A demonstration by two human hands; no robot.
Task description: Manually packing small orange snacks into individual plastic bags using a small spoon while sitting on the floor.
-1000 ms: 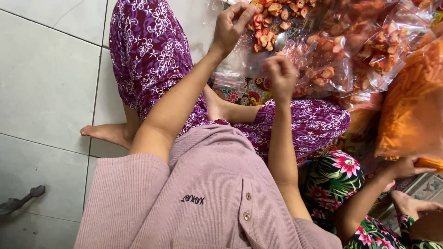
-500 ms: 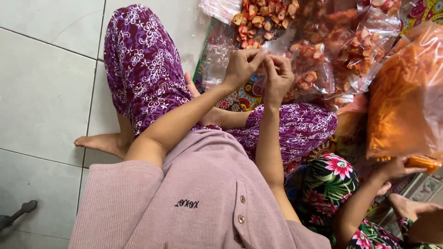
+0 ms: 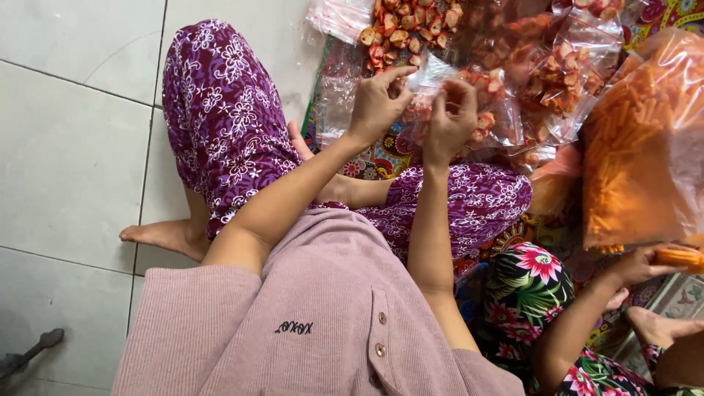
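My left hand (image 3: 378, 103) and my right hand (image 3: 451, 117) are raised in front of me, both pinching a small clear plastic bag (image 3: 429, 73) between them. Beyond the hands lie several clear bags of red-orange snack pieces (image 3: 557, 73) on a patterned mat (image 3: 374, 158). I sit cross-legged in purple flowered trousers (image 3: 220, 117) and a pink top.
A large bag of orange stick snacks (image 3: 638, 147) stands at the right. Another person's hand (image 3: 642, 264) in a flowered sleeve holds an orange piece at the lower right. Grey floor tiles (image 3: 66, 147) spread to the left. A dark metal object (image 3: 29, 356) lies at the bottom left.
My left hand came back from the snack pile and met my right hand. Both now hold the small clear bag together, lower in view.
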